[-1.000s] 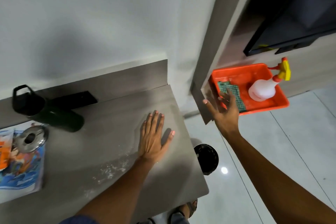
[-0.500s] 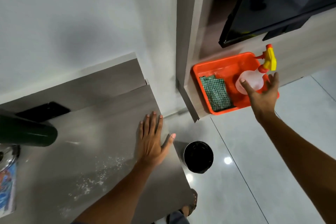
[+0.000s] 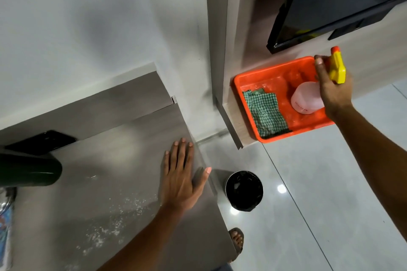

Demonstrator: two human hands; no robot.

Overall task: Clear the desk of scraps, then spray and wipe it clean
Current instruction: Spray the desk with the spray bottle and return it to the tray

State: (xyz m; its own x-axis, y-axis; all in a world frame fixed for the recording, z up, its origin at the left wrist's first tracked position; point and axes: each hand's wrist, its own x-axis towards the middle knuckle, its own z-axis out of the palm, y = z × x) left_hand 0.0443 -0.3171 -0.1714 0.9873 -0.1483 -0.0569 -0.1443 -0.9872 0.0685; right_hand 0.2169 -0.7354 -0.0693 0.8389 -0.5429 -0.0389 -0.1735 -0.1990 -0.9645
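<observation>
With the right hand (image 3: 332, 92) wrapping its fingers round the neck of the pale pink plastic spray bottle with the yellow trigger (image 3: 308, 99) in the orange plastic tray (image 3: 259, 77), a firm grip under the trigger head and a straight lift should clear the rim, while the left hand (image 3: 179, 178) lies flat, fingers together and thumb out, on the grey wood-grain desk (image 3: 110, 171).

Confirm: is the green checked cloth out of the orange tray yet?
No, the green checked cloth lies inside the orange tray, beside the spray bottle that the right hand grips.

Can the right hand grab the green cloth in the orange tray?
Probably yes. The right hand is already over the orange tray, on the spray bottle; the green checked cloth lies uncovered beside it.
</observation>
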